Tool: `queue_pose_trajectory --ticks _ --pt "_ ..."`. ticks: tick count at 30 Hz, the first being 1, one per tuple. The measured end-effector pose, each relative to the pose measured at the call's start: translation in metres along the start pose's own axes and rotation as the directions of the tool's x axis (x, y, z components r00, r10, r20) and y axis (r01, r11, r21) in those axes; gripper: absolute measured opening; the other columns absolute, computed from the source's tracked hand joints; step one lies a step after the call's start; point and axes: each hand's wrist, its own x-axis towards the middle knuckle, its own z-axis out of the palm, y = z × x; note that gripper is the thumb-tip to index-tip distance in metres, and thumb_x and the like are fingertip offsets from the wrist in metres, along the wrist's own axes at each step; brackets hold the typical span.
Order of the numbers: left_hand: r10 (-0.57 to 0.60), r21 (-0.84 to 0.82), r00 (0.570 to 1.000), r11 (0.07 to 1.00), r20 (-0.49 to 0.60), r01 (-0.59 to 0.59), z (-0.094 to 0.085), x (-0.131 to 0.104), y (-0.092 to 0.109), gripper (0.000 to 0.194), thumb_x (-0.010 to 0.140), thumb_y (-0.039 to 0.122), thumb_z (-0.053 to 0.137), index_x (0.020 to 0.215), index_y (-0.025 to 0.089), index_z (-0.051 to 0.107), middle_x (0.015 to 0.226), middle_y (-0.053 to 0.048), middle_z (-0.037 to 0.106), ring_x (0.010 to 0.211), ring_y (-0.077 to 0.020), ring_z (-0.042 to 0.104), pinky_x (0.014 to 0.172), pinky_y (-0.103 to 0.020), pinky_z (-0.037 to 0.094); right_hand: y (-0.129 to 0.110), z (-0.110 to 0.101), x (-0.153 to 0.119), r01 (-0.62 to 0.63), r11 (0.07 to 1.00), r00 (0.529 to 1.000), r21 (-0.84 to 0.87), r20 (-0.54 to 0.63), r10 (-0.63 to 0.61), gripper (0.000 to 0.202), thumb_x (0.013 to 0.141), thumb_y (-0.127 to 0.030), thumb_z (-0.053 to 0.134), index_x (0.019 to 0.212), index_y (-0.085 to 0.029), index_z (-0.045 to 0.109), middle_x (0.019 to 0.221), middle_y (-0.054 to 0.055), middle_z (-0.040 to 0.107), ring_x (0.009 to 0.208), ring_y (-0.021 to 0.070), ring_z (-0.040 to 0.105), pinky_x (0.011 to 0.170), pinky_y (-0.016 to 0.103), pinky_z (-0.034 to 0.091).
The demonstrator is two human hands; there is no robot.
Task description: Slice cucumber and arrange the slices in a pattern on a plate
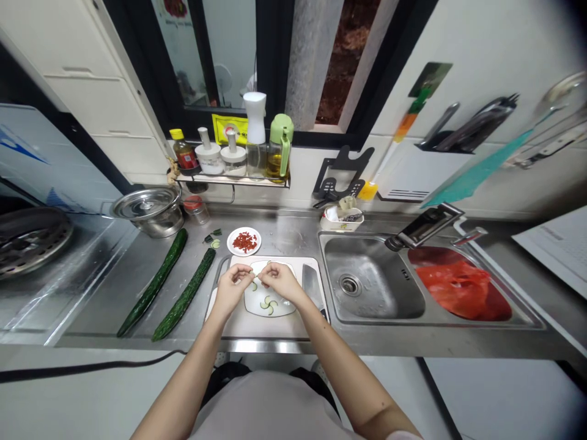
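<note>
The left hand [235, 283] and the right hand [279, 281] are held close together above a white plate [253, 305], fingertips drawn in, though whether anything is gripped between them cannot be told. Cucumber slices [270, 304] are laid on the plate, some arranged in a pinwheel towards its near edge, and a cutting board [270, 330] is seen beneath, with a knife [312, 283] at its right side. Two whole cucumbers [185, 296] are placed on the counter [103, 299] to the left, red pieces [244, 242] being held in a small dish [231, 240] beyond the board
</note>
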Motion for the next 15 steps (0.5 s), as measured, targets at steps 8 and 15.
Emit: queue_pose_trajectory --ticks 8,15 --pt "-0.119 0.405 0.989 0.903 -0.091 0.145 -0.001 0.004 -0.043 0.026 0.073 0.042 0.061 0.083 0.019 0.069 0.074 -0.001 0.068 0.062 -0.0124 0.053 0.063 -0.024 0.041 0.042 0.007 0.022 -0.036 0.919 0.999 -0.393 -0.033 0.025 0.007 0.074 -0.020 0.061 0.072 -0.017 0.067 0.067 -0.001 0.064 0.062 0.0097 0.053 0.059 0.019 0.038" --pt "-0.231 0.695 0.964 0.671 -0.134 0.258 0.000 0.007 -0.056 0.021 0.077 0.041 0.057 0.086 0.027 0.071 0.082 0.002 0.073 0.080 -0.0190 0.063 0.074 -0.030 0.037 0.062 0.021 0.034 -0.140 0.814 0.989 -0.564 -0.050 0.136 0.006 0.078 -0.021 0.062 0.079 -0.017 0.067 0.073 0.000 0.065 0.065 0.0099 0.054 0.061 0.019 0.035"
